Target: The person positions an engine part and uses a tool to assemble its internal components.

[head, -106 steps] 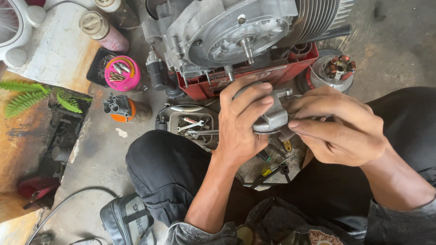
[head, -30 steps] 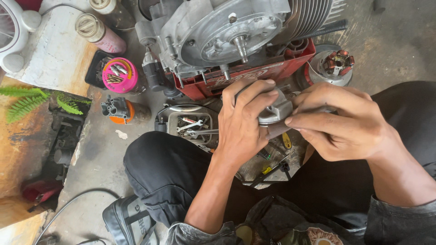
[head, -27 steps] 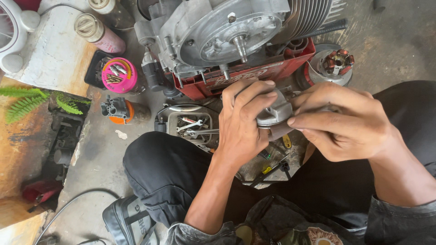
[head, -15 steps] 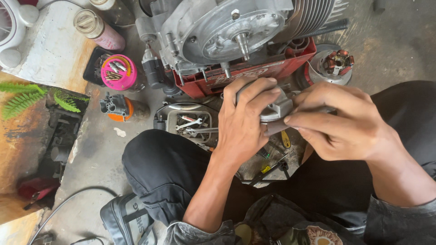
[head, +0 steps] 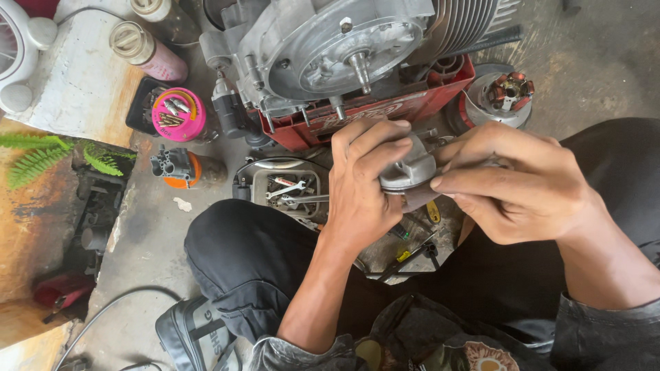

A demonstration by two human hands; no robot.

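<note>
Both hands grip a grey metal part before the engine.

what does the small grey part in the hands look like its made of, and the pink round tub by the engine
The small grey rounded part, held between the left hand and right hand, looks like cast metal, probably aluminium: dull matte grey with soft moulded edges. The round pink tub looks like plastic: bright, even colour with a smooth, slightly glossy rim.
</note>
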